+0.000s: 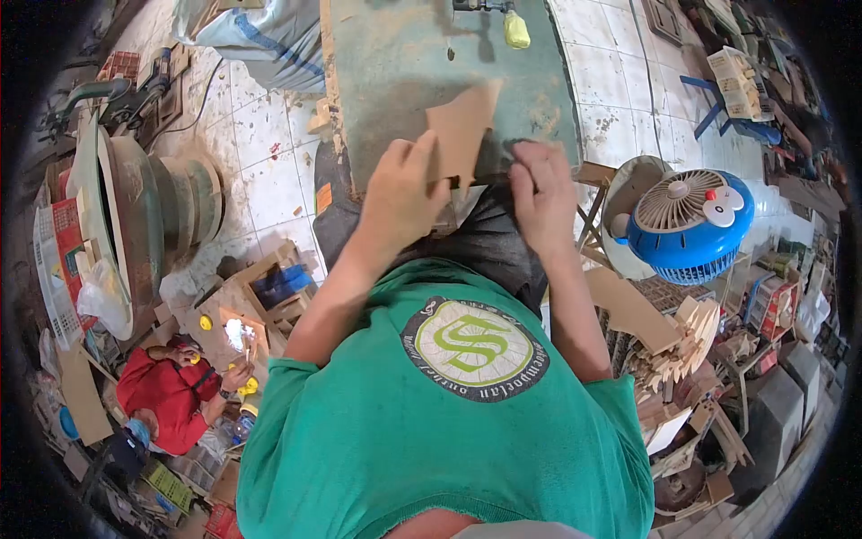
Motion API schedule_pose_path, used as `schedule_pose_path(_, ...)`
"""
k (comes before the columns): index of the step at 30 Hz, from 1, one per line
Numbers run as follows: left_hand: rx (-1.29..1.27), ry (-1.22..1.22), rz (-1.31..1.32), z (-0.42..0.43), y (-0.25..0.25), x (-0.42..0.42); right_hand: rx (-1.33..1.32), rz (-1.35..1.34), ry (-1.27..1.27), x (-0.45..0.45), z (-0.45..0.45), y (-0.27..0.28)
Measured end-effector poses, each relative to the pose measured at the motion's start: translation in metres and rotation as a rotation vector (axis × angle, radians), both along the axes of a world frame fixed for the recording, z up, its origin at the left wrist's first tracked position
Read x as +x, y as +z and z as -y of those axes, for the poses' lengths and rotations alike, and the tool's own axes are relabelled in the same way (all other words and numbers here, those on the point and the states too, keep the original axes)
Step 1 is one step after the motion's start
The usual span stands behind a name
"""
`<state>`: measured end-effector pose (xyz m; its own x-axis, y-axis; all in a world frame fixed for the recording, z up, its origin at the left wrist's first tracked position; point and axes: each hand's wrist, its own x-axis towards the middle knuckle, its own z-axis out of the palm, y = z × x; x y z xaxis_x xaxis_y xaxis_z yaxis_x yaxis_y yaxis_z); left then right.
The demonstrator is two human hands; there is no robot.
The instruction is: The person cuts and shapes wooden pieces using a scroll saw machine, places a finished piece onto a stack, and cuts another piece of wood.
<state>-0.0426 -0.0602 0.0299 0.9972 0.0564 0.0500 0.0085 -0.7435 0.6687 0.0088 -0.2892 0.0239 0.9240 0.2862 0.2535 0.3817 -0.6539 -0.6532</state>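
A thin brown board piece (464, 130) with an angled, irregular outline lies over the worn green tabletop (386, 54), near its front edge. My left hand (404, 184) grips its left side, thumb and fingers closed at the edge. To the right of the piece, my right hand (543, 189) is over the tabletop's front right part, apart from the board. Its fingers are loosely bent and a little blurred, with the thumb separate; I see nothing held there. A small dark slot or mark shows under the board's lower end.
A dark metal fitting with a yellow-wrapped part (516, 31) stands at the table's far end. A blue fan (687, 225) is at right, above stacked wood pieces (687, 341). At left are a large round machine (148, 198) and a person in red (171, 395) at a low table.
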Motion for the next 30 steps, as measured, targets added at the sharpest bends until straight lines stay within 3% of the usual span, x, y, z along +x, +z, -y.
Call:
schedule_pose_path(2, -0.249, 0.003, -0.066, -0.026, 0.013, -0.003, 0.078, 0.01, 0.05, -0.013, -0.007, -0.01)
schedule_pose_path(3, -0.235, 0.002, -0.064, -0.044, 0.013, -0.009, 0.158, 0.017, 0.107, -0.019, -0.013, -0.013)
schedule_pose_path(5, -0.873, 0.113, -0.546, -0.08, 0.008, -0.025, 0.205, -0.048, 0.147, -0.03, -0.024, -0.012)
schedule_pose_path(7, -0.843, 0.167, -0.512, -0.087, 0.006, -0.04, 0.296, -0.027, 0.214, -0.037, -0.039, -0.015)
schedule_pose_path(9, -1.278, 0.31, -0.331, -0.076, 0.0, -0.049, 0.354, -0.051, 0.26, -0.041, -0.054, -0.003)
schedule_pose_path(10, -1.332, 0.288, -0.345, -0.07, 0.015, -0.048, 0.37, 0.032, 0.39, -0.04, -0.062, 0.008)
schedule_pose_path(12, -1.272, 0.26, -0.303, -0.074, 0.008, -0.052, 0.323, 0.15, 0.632, -0.04, -0.072, 0.017)
schedule_pose_path(15, -1.223, 0.206, -0.264, -0.057, 0.016, -0.055, 0.184, 0.182, 0.647, -0.034, -0.084, 0.034)
schedule_pose_path(17, -1.312, 0.494, -0.233, -0.027, 0.042, -0.045, 0.105, 0.152, 0.627, -0.019, -0.088, 0.031)
schedule_pose_path(18, -1.28, 0.2, -0.306, -0.063, -0.006, -0.064, -0.034, 0.173, 0.526, -0.012, -0.088, 0.029)
schedule_pose_path(21, -1.374, -0.007, -0.37, -0.07, -0.003, -0.06, -0.239, 0.106, 0.291, 0.007, -0.084, 0.008)
schedule_pose_path(23, -1.374, -0.007, -0.348, -0.064, 0.006, -0.061, -0.148, -0.061, 0.048, 0.018, -0.068, -0.003)
schedule_pose_path(25, -1.38, -0.005, -0.334, -0.061, 0.009, -0.061, -0.178, -0.005, 0.053, 0.016, -0.059, 0.0)
schedule_pose_path(27, -1.28, 0.078, -0.219, -0.064, 0.009, -0.06, -0.034, 0.009, 0.315, 0.01, -0.061, -0.001)
schedule_pose_path(30, -1.276, 0.213, -0.207, -0.077, 0.016, -0.06, -0.069, 0.037, 0.513, 0.005, -0.08, -0.015)
